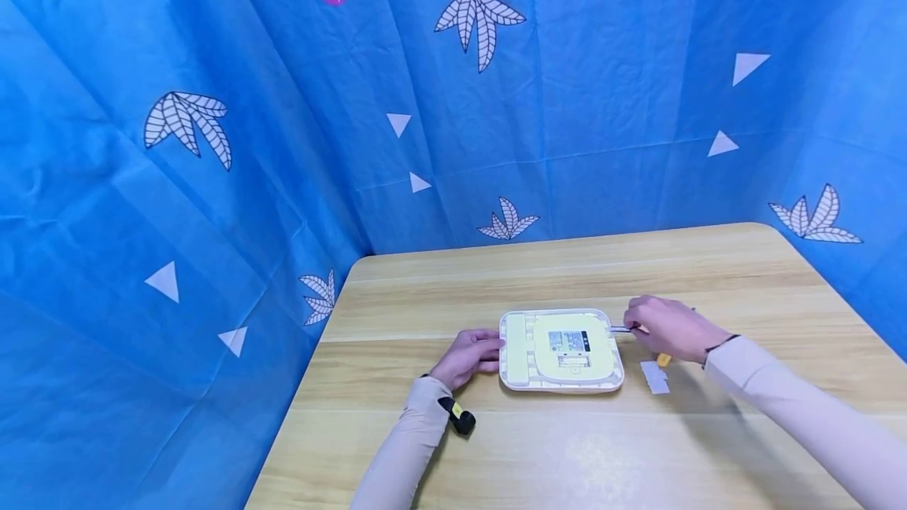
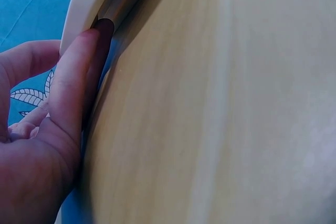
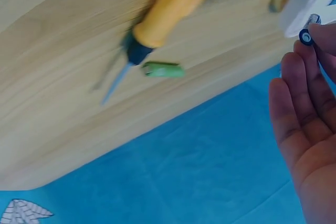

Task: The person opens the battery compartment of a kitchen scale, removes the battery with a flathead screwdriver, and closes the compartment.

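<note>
A white kitchen scale (image 1: 520,349) lies underside up on the table, showing its label and a small open compartment. At its left edge my left hand (image 1: 469,356) grips the rim; in the left wrist view the finger and thumb (image 2: 76,82) sit on either side of it. By the right edge, my right hand (image 1: 669,325) pinches a small silver and dark cylinder, apparently a battery (image 3: 306,36), between thumb and fingertips. A yellow-handled screwdriver (image 3: 168,14) and a green battery (image 3: 164,70) lie on the table near this hand.
A small white flat piece (image 1: 655,378) lies right of the scale, near my right wrist. The wooden table (image 1: 425,290) has rounded far corners. Behind it and to its sides hangs a blue patterned curtain (image 1: 453,132). A black wrist camera (image 1: 462,420) is strapped to my left wrist.
</note>
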Motion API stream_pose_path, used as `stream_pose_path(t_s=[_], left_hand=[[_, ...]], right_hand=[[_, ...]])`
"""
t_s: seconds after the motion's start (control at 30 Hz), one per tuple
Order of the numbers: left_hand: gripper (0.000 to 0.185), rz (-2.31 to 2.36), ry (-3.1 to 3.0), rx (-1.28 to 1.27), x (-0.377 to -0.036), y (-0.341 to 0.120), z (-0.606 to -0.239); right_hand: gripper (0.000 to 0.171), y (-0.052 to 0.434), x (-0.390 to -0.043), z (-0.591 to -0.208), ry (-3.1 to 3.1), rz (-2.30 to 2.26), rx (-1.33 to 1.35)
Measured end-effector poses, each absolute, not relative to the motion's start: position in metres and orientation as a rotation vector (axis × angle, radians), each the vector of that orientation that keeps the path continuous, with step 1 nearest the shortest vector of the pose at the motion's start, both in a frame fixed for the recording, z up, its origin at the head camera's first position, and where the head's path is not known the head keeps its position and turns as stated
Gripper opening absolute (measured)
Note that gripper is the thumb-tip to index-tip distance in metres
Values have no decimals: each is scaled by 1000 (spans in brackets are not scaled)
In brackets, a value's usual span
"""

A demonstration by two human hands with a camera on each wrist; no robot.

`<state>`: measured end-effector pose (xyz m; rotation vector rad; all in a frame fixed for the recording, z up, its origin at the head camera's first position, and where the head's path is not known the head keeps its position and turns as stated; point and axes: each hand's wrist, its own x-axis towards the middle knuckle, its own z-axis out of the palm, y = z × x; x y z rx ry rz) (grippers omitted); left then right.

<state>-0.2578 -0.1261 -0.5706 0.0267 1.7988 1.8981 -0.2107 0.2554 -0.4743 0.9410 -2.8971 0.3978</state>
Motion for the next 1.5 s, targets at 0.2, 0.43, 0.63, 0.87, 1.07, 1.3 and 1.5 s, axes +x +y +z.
stream_pose_path(t_s=[0.2,0.43,0.63,0.87,1.07,1.3,1.5], left_hand=[[43,1896,1804,7,-258,-126,-575],[41,1894,1805,7,-258,-125,-575],[39,1899,1801,-2,-257,-124,-573],[39,1896,1802,-5,-256,-124,-571],[38,1906,1800,0,-257,-123,-570],[38,1904,1800,-9,-257,-123,-570],[38,1900,1808,-5,-257,-124,-569]], right_hand=[[20,273,-219,-482,-2949,419,813],[21,289,-227,-490,-2972,388,701],[24,295,-230,-499,-3007,388,609],[23,296,-231,-509,-3050,385,560],[21,296,-233,-513,-3048,393,529],[23,295,-234,-516,-3051,422,506],[23,294,-236,-518,-3055,459,476]])
